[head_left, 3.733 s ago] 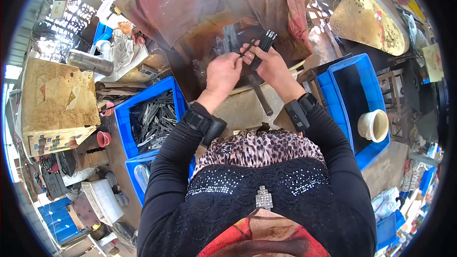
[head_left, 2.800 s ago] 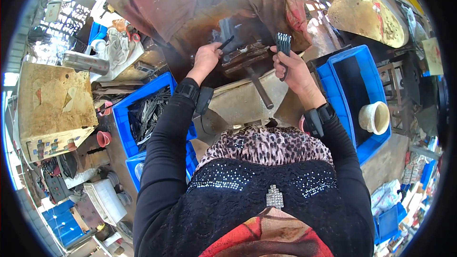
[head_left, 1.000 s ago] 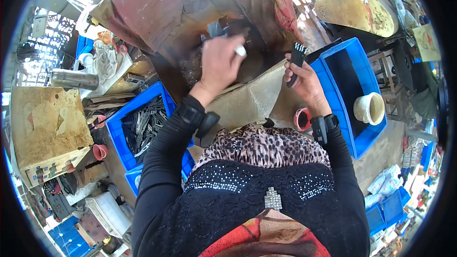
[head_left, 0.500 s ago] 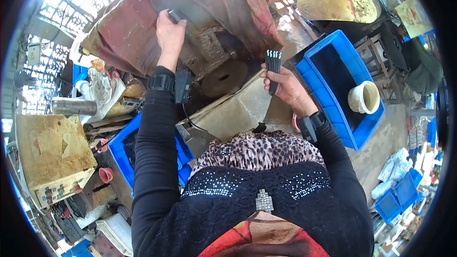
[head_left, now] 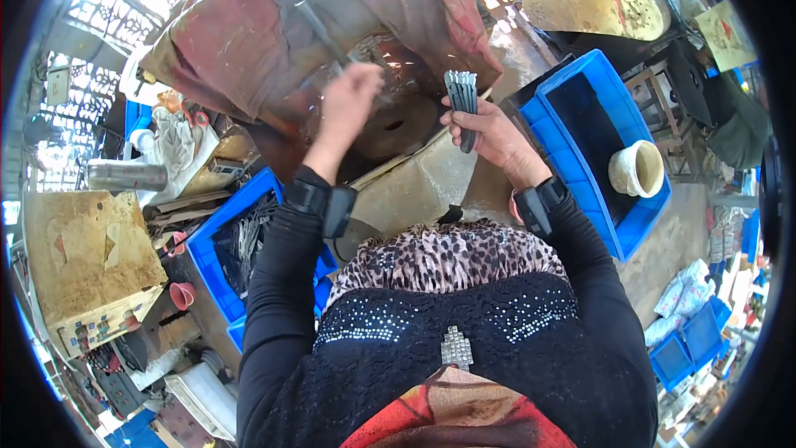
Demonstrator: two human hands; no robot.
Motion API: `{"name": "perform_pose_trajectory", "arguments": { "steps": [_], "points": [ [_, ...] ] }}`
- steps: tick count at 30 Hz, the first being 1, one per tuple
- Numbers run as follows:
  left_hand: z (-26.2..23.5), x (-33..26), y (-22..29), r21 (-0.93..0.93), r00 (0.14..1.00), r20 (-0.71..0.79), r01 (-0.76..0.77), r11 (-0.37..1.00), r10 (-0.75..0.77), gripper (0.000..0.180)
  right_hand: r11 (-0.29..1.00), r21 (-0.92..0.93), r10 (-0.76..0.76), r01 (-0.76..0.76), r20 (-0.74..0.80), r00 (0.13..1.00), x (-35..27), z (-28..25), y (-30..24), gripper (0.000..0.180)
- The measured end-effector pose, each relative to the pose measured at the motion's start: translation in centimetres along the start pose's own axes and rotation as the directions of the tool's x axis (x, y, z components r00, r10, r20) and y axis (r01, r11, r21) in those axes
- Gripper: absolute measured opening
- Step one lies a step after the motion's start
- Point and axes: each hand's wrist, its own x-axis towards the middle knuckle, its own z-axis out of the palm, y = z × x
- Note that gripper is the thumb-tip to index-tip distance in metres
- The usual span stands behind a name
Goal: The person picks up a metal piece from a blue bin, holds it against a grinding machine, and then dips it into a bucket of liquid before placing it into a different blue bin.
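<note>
A bundle of dark flat metal pieces [head_left: 462,104] stands upright in the right hand [head_left: 489,134], whose fingers are wrapped tight around its lower half while the notched upper ends stick out above the fist, over the middle of the work surface [head_left: 431,187]. Just left of the bundle sits a round brown metal disc [head_left: 402,126] with a small hole at its centre, part of a rusty machine draped with a reddish cloth [head_left: 249,41]. The left hand [head_left: 348,99] is raised over that disc, blurred, so I cannot tell whether its fingers are spread or closed on something; a thin metal rod [head_left: 319,25] runs up and away from it across the cloth. Both wrists carry black bands over black sleeves. To the right of the right hand stands a blue plastic crate [head_left: 638,216] holding a cream-coloured cup-shaped container [head_left: 637,168]. On the left, beside the left forearm, another blue crate [head_left: 207,236] is filled with more dark metal pieces. Farther left lie a worn cardboard box [head_left: 87,257] and a grey metal cylinder [head_left: 124,176].
</note>
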Motion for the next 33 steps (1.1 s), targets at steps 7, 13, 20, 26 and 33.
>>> {"name": "perform_pose_trajectory", "arguments": {
  "steps": [7,13,20,26,33],
  "points": [
    [3.3,-3.7,1.2,-0.476,0.900,0.353,0.408,0.779,-0.256,0.019,0.984,-0.173,0.076,-0.048,0.153,0.985,1.1,3.0,0.0,0.030],
    [2.9,-5.2,-1.4,-0.666,0.885,0.419,0.450,0.595,-0.200,0.017,0.966,-0.248,0.099,-0.068,0.115,0.988,0.8,4.2,1.0,0.026],
    [4.2,-5.4,-0.4,-0.667,0.802,0.581,0.568,0.483,-0.140,0.020,0.952,-0.301,0.064,-0.044,0.060,0.996,-1.1,4.0,1.5,0.021],
    [5.9,-5.0,1.2,-0.641,0.732,0.677,0.639,0.425,-0.081,0.025,0.978,-0.181,0.123,-0.101,0.116,0.986,-1.5,2.8,1.8,0.036],
    [6.5,-3.9,2.7,-0.751,0.871,0.483,0.464,0.470,-0.087,0.025,0.949,-0.308,-0.041,0.064,0.082,0.996,-1.1,3.6,-0.2,0.016]
  ]
}}
